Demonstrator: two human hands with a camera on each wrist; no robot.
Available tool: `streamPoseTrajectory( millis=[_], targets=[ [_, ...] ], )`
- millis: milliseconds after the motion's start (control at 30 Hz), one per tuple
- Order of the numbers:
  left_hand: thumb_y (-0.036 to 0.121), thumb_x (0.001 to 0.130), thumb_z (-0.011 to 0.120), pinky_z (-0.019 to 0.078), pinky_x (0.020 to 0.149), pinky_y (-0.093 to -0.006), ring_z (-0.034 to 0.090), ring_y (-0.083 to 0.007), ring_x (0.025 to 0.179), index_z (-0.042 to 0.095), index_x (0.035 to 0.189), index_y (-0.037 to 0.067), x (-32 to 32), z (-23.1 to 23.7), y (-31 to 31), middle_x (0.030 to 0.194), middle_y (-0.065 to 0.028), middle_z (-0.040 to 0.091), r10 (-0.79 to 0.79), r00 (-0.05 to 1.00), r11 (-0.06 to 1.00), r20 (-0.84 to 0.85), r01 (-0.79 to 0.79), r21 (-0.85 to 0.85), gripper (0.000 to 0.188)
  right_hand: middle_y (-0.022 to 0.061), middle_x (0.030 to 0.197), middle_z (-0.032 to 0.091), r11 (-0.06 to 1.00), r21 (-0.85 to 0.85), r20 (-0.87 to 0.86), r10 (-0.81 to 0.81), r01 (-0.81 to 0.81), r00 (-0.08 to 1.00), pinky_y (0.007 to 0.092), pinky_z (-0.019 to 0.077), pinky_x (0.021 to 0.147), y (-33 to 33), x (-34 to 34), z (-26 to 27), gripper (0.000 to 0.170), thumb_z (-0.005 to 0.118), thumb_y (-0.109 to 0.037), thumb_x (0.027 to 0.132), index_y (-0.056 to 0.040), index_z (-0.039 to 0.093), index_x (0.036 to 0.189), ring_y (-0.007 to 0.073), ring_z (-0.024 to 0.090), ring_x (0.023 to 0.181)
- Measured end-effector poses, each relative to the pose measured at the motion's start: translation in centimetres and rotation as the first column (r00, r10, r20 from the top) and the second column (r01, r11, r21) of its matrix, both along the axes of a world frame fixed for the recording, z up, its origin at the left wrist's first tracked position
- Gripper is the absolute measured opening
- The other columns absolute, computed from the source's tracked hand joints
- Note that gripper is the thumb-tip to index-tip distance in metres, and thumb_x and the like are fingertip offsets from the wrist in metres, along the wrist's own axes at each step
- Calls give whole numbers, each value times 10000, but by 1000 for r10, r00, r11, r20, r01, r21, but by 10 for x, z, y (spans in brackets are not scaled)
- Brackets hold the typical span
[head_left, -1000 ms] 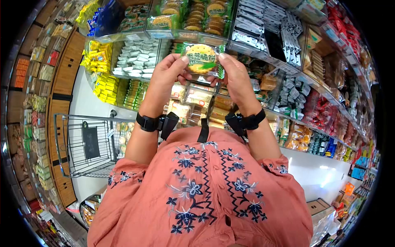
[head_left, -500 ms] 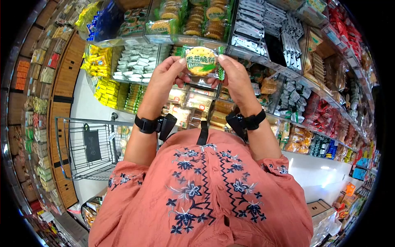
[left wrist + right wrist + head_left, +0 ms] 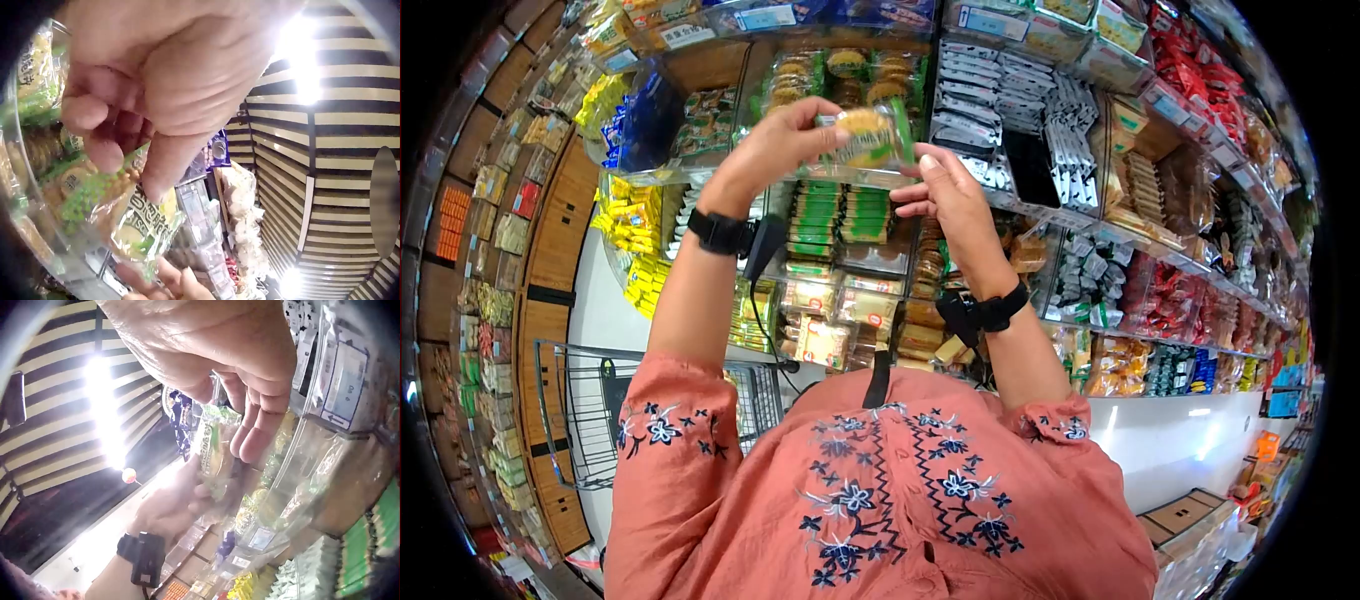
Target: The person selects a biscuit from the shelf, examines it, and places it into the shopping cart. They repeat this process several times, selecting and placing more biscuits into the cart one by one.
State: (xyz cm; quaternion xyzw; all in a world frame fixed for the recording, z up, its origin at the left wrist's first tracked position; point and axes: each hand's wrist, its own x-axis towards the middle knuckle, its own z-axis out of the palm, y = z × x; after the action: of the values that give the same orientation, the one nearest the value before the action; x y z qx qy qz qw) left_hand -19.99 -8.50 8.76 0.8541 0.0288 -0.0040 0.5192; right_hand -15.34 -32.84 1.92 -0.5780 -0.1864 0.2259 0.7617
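In the head view my left hand point(image 3: 775, 148) pinches a clear and green biscuit packet point(image 3: 870, 138) between thumb and fingers. A round golden biscuit with green lettering shows through it, and the packet is tilted in front of an upper shelf bin of similar round biscuits point(image 3: 847, 64). Just right of the packet, my right hand point(image 3: 952, 200) has its fingers extended, with the fingertips close to the packet's edge. The left wrist view shows the left thumb on the wrapper point(image 3: 140, 228), with right fingertips point(image 3: 164, 284) below it. The right wrist view shows the packet point(image 3: 215, 447) beyond the right thumb.
Below the upper bin sit stacked green packets point(image 3: 815, 215). White-and-black sachets point(image 3: 967, 95) fill the bin to the right, beside a black panel point(image 3: 1030, 170). A wire shopping cart point(image 3: 590, 400) stands at the left, and clear shelf fronts run between the tiers.
Both hands held the packet flat before. The right hand has let go and lowered slightly; the left hand has moved up and forward with the packet, now tilted. The view has shifted too.
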Motion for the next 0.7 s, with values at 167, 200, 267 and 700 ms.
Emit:
streamPoseTrajectory(
  millis=[167, 200, 267, 700],
  targets=[
    [333, 939, 698, 444, 588, -254, 567, -86, 735, 571, 1305, 27, 69, -37, 13, 856, -5, 634, 154, 986, 980, 69, -162, 119, 493, 167, 1176, 616, 1000, -25, -69, -18, 16, 997, 306, 578, 719, -11, 2, -19, 404, 453, -294, 1062, 3, 477, 1334, 217, 694, 887],
    [331, 939, 697, 454, 590, -261, 576, -94, 739, 562, 1324, 20, 81, -43, 11, 872, -17, 649, 160, 985, 975, 64, -167, 143, 512, 165, 1168, 620, 999, -36, -77, -6, 3, 997, 304, 577, 714, -13, 0, -21, 401, 451, -293, 1061, 1, 480, 1331, 214, 694, 877],
    [315, 915, 714, 490, 662, -342, 629, -183, 794, 605, 1288, 26, 103, -57, 9, 896, -106, 686, 157, 986, 958, 49, -164, 236, 484, 160, 1149, 628, 999, -45, -95, 18, -23, 995, 298, 573, 705, -17, -1, -27, 401, 449, -297, 1058, 0, 484, 1324, 207, 694, 861],
    [342, 868, 732, 516, 919, -475, 625, -415, 1071, 649, 1157, -31, 169, -126, 9, 1157, -269, 662, 160, 900, 656, 405, -403, 637, 479, 147, 1116, 650, 998, -66, -137, 14, -23, 990, 294, 576, 713, -35, -7, -29, 380, 444, -269, 1066, 2, 492, 1328, 194, 697, 853]
  ],
)
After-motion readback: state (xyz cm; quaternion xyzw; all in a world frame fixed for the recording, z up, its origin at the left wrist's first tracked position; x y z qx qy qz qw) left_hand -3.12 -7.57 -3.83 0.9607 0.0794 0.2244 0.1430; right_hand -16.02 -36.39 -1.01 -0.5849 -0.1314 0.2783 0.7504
